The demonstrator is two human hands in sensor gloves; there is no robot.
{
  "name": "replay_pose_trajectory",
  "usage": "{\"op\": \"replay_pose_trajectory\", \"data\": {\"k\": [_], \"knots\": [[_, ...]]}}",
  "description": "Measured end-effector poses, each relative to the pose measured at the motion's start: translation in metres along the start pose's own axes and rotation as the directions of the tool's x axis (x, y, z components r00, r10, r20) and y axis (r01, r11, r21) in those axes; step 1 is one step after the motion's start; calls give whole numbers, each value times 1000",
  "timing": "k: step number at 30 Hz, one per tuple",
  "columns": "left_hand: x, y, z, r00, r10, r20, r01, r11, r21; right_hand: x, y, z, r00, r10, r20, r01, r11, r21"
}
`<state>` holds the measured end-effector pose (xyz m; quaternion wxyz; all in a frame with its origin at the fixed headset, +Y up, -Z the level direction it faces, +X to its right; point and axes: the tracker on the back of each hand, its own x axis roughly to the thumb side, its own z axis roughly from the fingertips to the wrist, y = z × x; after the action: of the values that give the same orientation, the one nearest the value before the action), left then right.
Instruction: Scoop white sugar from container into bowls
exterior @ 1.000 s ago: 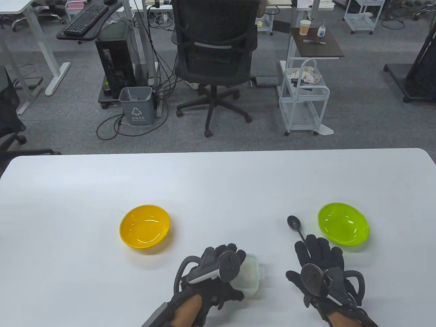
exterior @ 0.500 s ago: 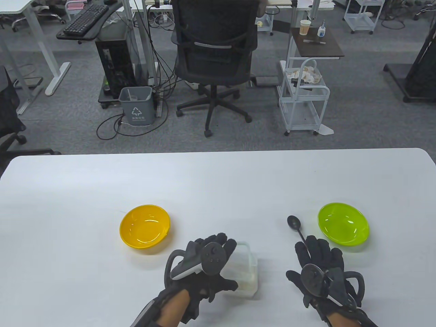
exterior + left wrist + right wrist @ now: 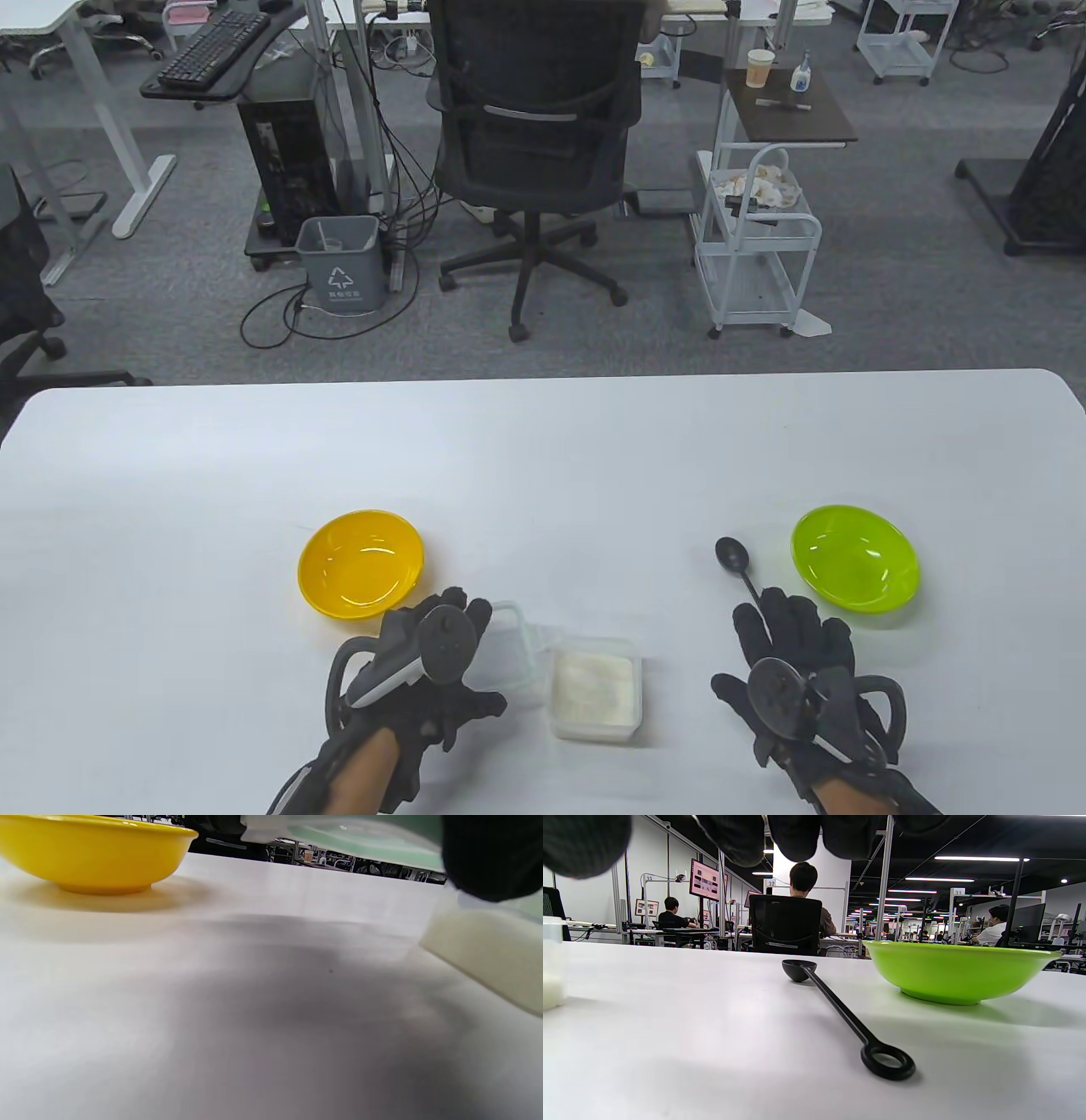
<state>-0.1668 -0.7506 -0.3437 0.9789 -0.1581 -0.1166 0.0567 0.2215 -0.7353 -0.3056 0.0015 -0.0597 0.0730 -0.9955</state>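
Observation:
A clear square container (image 3: 594,689) of white sugar stands open on the table. My left hand (image 3: 428,658) holds its clear lid (image 3: 509,645) just left of it, tilted and off the table. In the left wrist view the lid (image 3: 360,838) is at the top under a fingertip (image 3: 488,857), with the container (image 3: 488,959) at the right. A black spoon (image 3: 736,564) lies on the table beside the green bowl (image 3: 855,556). My right hand (image 3: 793,628) is spread flat over the spoon's handle end; in the right wrist view the spoon (image 3: 840,1010) lies free below the fingers (image 3: 793,836). The yellow bowl (image 3: 361,570) is empty.
The white table (image 3: 543,458) stretches far behind the bowls. The yellow bowl (image 3: 93,853) sits close to my left hand. The green bowl (image 3: 958,971) is just right of the spoon. An office chair (image 3: 534,127) and a cart stand beyond the far edge.
My left hand lifted the lid off the container and carried it left, uncovering the sugar. The right hand has not moved.

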Motion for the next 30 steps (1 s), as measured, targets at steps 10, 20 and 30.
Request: {"op": "replay_pose_trajectory", "data": {"k": [10, 20, 30], "knots": [[-6, -26, -11, 994, -89, -64, 84, 993, -78, 3, 3, 0, 1000, 10, 9, -10, 1000, 12], [-7, -35, -14, 995, -73, -62, 65, 990, -123, 4, 3, 0, 1000, 11, 4, -11, 1000, 12], [-4, -26, -10, 999, -6, -44, 2, 996, -88, 2, 2, 0, 1000, 13, -1, -13, 1000, -1]]}}
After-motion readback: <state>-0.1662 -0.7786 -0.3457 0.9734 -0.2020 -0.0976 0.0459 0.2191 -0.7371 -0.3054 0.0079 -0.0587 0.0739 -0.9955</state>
